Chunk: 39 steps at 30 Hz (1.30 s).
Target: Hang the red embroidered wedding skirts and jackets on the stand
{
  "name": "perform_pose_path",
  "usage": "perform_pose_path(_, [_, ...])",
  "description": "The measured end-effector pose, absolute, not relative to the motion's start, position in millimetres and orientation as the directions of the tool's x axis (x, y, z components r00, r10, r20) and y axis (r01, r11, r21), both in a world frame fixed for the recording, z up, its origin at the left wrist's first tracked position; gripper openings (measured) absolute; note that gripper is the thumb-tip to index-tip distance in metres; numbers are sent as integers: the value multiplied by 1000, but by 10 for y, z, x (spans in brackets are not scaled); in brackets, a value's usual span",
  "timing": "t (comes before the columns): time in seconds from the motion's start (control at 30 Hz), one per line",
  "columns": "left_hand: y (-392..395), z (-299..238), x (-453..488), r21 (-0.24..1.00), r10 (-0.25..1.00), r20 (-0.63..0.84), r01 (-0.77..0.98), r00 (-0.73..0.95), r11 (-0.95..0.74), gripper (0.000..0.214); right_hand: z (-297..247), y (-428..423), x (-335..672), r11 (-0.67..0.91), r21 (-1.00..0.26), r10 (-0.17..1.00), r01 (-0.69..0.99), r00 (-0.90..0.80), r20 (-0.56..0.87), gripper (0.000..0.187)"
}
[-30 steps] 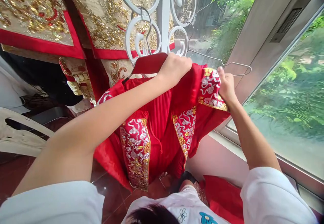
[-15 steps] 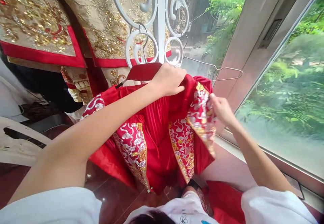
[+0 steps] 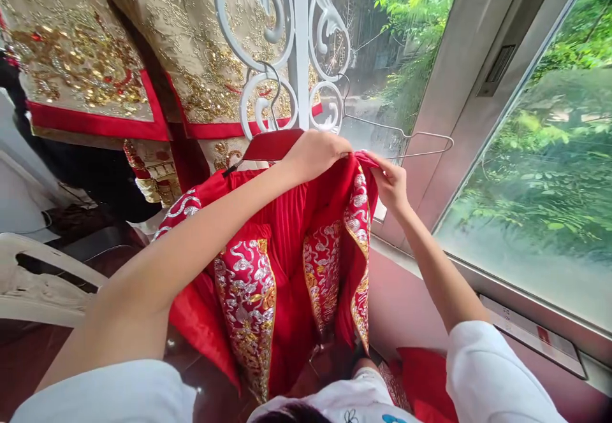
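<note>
A red pleated garment [image 3: 287, 244] with silver and gold embroidered panels hangs in front of me. My left hand [image 3: 315, 152] is closed on its top edge, right beside a red hanger [image 3: 270, 144] whose hook sits in the white scrolled metal rack [image 3: 296, 47]. My right hand [image 3: 389, 181] pinches the garment's right top corner, close to my left hand. A bare wire hanger [image 3: 411, 136] hangs from the rack just behind my right hand.
Gold embroidered garments with red borders [image 3: 95, 66] hang at the upper left. A white plastic chair [image 3: 43, 276] stands at the left. A large window [image 3: 535, 174] with a sill runs along the right. Red cloth [image 3: 425, 385] lies on the floor below.
My right hand has moved left with the garment's right corner, bringing it next to my left hand, so the right panel now hangs folded inward. The view has tilted slightly.
</note>
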<state>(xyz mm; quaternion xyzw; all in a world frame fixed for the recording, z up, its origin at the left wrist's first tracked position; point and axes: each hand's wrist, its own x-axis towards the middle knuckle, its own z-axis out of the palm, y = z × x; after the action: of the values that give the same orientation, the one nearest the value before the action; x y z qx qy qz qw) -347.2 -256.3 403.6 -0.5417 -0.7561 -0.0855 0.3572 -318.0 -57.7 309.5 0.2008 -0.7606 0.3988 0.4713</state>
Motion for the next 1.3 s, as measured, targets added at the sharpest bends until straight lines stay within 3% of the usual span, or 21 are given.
perform_pose_path(0.1, [-2557, 4111, -3408, -146, 697, 688, 904, -200, 403, 32, 3013, -643, -3184, 556, -444, 223, -703, -388, 894, 32])
perform_pose_path(0.2, [-2534, 4154, -3354, -43, 625, 753, 931, -209, 363, 33, 3044, -661, -3088, 573, -409, 280, -711, -299, 912, 33])
perform_pose_path(0.3, [-2538, 4177, -3339, 17, 605, 765, 946, -221, 324, 33, 3092, -625, -2985, 671, -314, 204, -671, -241, 949, 35])
perform_pose_path(0.4, [-2624, 4226, -3355, -5, 733, 647, 960, -210, 280, 28, 3062, -596, -2933, 712, -260, 83, -652, -289, 954, 41])
perform_pose_path(0.47, [-2751, 4287, -3345, -69, 835, 513, 960, -199, 272, 22, 2998, -622, -2921, 683, -297, 52, -668, -360, 931, 47])
perform_pose_path(0.53, [-2942, 4351, -3271, -133, 851, 474, 937, -226, 323, 21, 2933, -691, -2904, 654, -376, 98, -657, -419, 903, 45])
perform_pose_path(0.6, [-3191, 4372, -3103, -162, 743, 603, 867, -291, 471, 24, 2910, -782, -2876, 646, -441, 202, -623, -418, 886, 36])
perform_pose_path(0.7, [-3594, 4236, -2702, -94, 417, 796, 591, -439, 801, 32, 3023, -905, -2860, 671, -428, 262, -606, -347, 901, 24])
perform_pose_path(0.8, [-3878, 3918, -2331, -143, 231, 733, 188, -640, 972, 46, 3264, -989, -2973, 741, -303, 84, -599, -364, 928, 25])
perform_pose_path(0.9, [-3966, 3572, -2243, -142, 119, 753, 17, -647, 990, 65, 3444, -1063, -3204, 805, -198, -96, -560, -452, 887, 39])
perform_pose_path(1.03, [-3992, 3314, -2502, -15, 35, 789, 38, -613, 999, 49, 3418, -1175, -3405, 891, -192, -74, -411, -550, 832, 44])
perform_pose_path(1.13, [-4117, 3368, -2655, 81, 17, 751, 117, -660, 990, 37, 3336, -1191, -3384, 928, -172, -18, -330, -503, 864, 42])
perform_pose_path(1.3, [-4366, 3616, -2730, 436, 89, 605, 422, -792, 794, 31, 3339, -1070, -3356, 865, -187, -80, -465, -495, 865, 50])
